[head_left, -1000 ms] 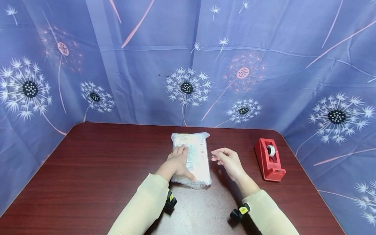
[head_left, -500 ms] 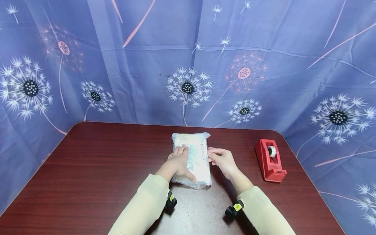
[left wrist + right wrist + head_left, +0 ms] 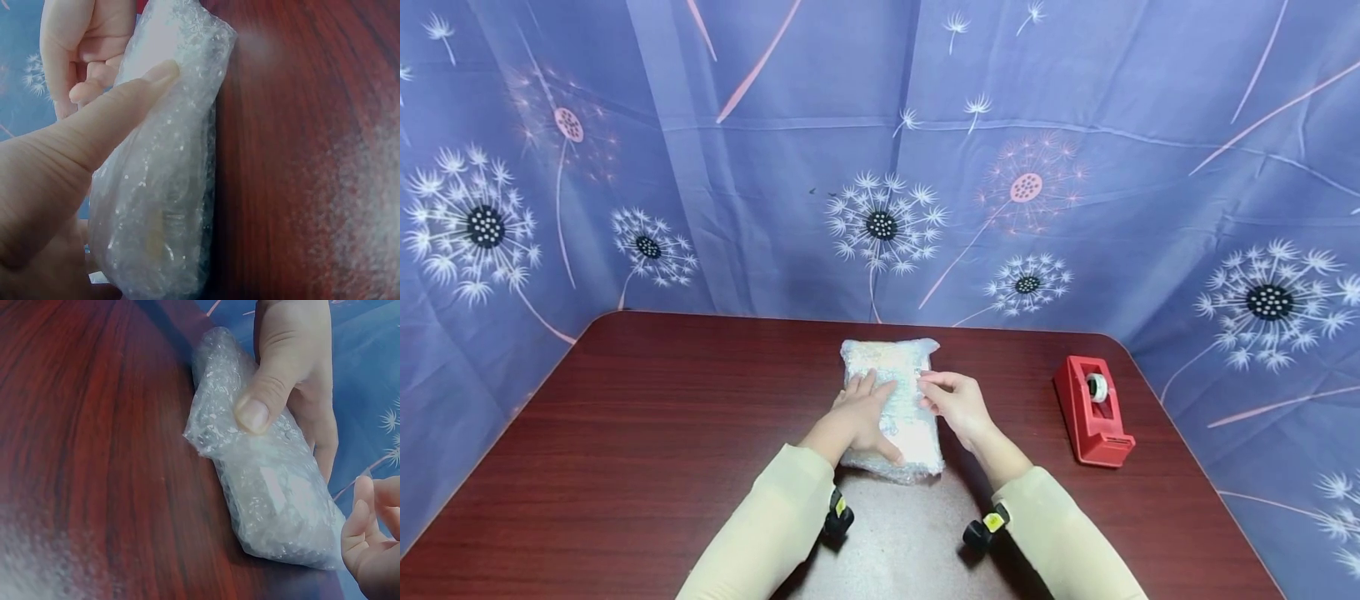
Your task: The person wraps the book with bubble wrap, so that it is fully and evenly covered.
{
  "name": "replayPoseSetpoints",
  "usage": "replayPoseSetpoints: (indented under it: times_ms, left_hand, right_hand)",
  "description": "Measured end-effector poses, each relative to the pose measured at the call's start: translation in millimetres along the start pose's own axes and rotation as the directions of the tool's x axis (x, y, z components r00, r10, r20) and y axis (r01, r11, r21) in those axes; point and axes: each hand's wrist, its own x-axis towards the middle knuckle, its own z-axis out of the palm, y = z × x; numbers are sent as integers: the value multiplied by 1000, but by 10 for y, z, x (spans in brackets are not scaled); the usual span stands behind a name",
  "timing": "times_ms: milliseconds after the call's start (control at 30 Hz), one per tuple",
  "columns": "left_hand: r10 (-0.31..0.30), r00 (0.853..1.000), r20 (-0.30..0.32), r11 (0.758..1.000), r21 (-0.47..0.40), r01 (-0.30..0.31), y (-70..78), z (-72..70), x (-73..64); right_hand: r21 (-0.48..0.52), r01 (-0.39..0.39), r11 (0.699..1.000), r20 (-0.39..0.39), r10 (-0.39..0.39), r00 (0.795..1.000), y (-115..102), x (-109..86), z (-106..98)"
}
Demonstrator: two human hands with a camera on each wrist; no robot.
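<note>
In the head view, a flat white rectangular package (image 3: 919, 446) wrapped in bubble wrap lies near the table's middle. My left hand (image 3: 855, 419) rests on its left part with the fingers spread. The left thumb lies straight over the near end of the bubble wrap (image 3: 169, 144) in the left wrist view. My right hand (image 3: 958, 407) is at the package's right edge, thumb and forefinger together. Between those fingertips a small bit of clear tape (image 3: 367, 472) shows in the right wrist view; most of it is hidden.
A red tape dispenser (image 3: 1092, 421) with a white-cored roll stands to the right of the package. The dark reddish wooden table (image 3: 685, 417) ends at a blue dandelion-print curtain (image 3: 775, 208) behind and on both sides.
My right hand has moved left from beside the package to over its right edge, fingertips still pinched. The left hand stays on the package, its fingers now spread a little wider.
</note>
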Motion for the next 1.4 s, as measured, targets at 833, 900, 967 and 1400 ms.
replayPoseSetpoints:
  times_ms: [833, 900, 967, 1400]
  left_hand:
    - [3, 1000, -24, 1000, -6, -3, -67, 68, 24]
    - [0, 1000, -19, 1000, 6, 0, -60, 62, 23]
    - [0, 1000, -13, 1000, 20, 0, -52, 54, 19]
    - [-1, 1000, 3, 999, 35, 0, -8, 0, 0]
  right_hand:
    - [-125, -1, 992, 8, 2, 1000, -39, 88, 110]
    - [-146, -4, 989, 13, 6, 1000, -38, 114, 115]
    - [-170, 3, 985, 24, 1, 1000, -40, 135, 113]
    - [-261, 13, 965, 76, 8, 997, -68, 253, 110]
